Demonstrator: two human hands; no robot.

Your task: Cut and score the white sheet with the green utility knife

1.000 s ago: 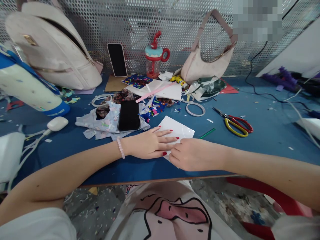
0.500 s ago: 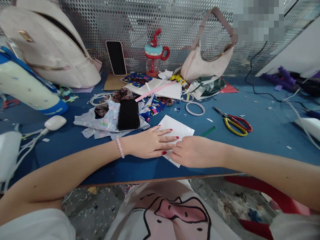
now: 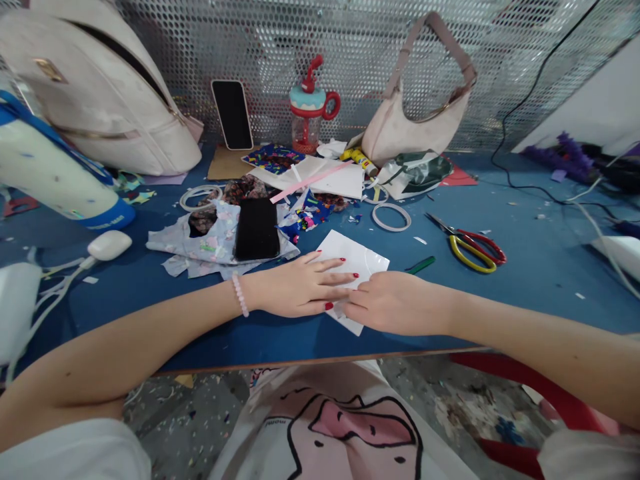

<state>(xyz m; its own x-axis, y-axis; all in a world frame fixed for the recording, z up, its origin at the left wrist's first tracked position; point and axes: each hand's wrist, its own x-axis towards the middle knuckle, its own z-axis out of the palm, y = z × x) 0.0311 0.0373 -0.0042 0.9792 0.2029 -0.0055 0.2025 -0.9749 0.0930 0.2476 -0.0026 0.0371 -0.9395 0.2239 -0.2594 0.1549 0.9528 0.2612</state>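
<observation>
My left hand (image 3: 300,283) lies flat with fingers spread on a white sheet (image 3: 345,250), which sits at a slant near the table's front edge. My right hand (image 3: 395,303) is curled closed over the sheet's right part, its fingertips close against the left hand's fingers. From behind the right hand sticks out a slim green tool (image 3: 423,265), which appears to be held in it. The tool's working end is hidden by the fingers, so its kind cannot be made out. Faint curved lines show on the sheet.
Yellow-and-red-handled scissors (image 3: 473,253) lie to the right, near a tape roll (image 3: 391,217). A black phone (image 3: 257,230) rests on patterned scraps (image 3: 190,243). Behind stand a lidded cup (image 3: 306,123), a handbag (image 3: 417,137) and a backpack (image 3: 125,127). A bottle (image 3: 55,167) leans at left.
My right hand has shifted very slightly right, and the green tool's visible end has swung a little to the right. The left hand and the sheet stay nearly still.
</observation>
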